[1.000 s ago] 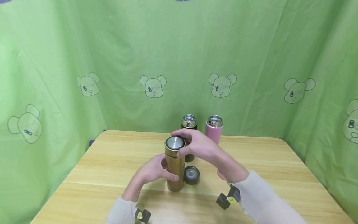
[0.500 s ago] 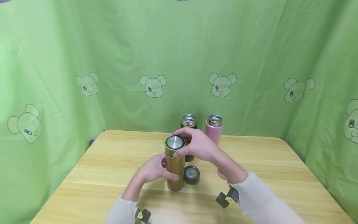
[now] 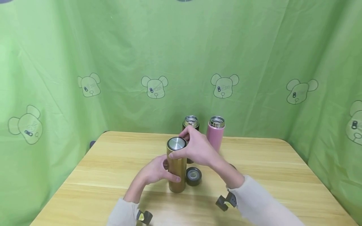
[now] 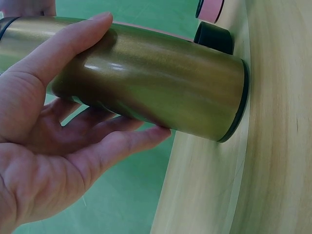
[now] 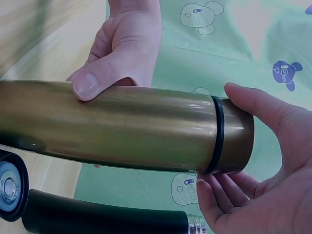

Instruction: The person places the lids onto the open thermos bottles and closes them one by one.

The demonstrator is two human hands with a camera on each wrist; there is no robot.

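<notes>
A gold thermos bottle point(image 3: 177, 172) stands upright on the table. My left hand point(image 3: 154, 171) grips its body, thumb across the near side, as the left wrist view also shows. At the top, my right hand point(image 3: 198, 147) holds the gold lid point(image 5: 237, 136) between thumb and fingers. A dark ring point(image 5: 218, 134) runs between lid and body. The lid's round silver top point(image 3: 177, 143) faces up. Just right of the bottle's base lies a black lid point(image 3: 194, 176) with its inner side showing. Behind the right hand stands a dark thermos bottle point(image 3: 191, 121) without a lid, partly hidden.
A lidless pink thermos bottle point(image 3: 216, 135) stands behind the right forearm. Part of another round lid point(image 3: 233, 166) shows past that forearm. The wooden table point(image 3: 113, 163) is enclosed by a green curtain point(image 3: 186, 56) at the back and sides.
My right hand has turned around the gold bottle's lid, its thumb shifting left across the front and its wrist moving slightly left. The left hand and the bottle stay in place.
</notes>
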